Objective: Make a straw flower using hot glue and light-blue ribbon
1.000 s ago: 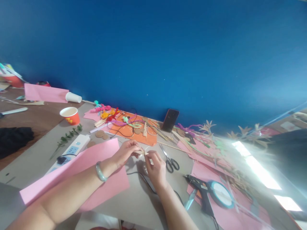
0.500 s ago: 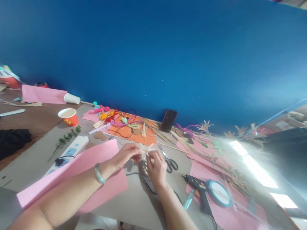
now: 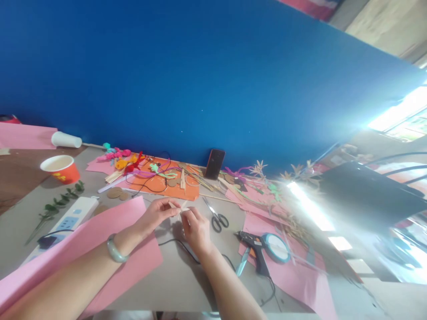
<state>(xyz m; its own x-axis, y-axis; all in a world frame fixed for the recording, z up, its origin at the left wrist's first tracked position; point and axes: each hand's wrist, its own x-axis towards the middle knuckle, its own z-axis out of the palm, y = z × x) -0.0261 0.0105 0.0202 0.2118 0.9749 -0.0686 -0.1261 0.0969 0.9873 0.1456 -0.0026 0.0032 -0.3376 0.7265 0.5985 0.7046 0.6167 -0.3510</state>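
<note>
Thin pale strips (image 3: 184, 207), joined in a small cluster, are held between the fingertips of both hands above the grey table. My left hand (image 3: 160, 214), with a pale green bangle on its wrist, pinches the cluster from the left. From the right, my right hand (image 3: 196, 226) pinches its middle, with the fingers curled. The fingertips of the two hands nearly meet. Black-handled scissors (image 3: 218, 218) lie open just right of my right hand. Pink paper (image 3: 133, 266) lies under my left forearm.
A glue gun (image 3: 255, 249) and a tape roll (image 3: 276, 247) lie on pink paper at the right. A phone (image 3: 214, 164) leans on the blue wall. A red cup (image 3: 63, 171), a leafy sprig (image 3: 55, 209) and a power strip (image 3: 71, 222) are at the left.
The view has turned to the right, so the table's items appear further left. Both hands are still together at the pale strips, which have turned between the fingertips.
</note>
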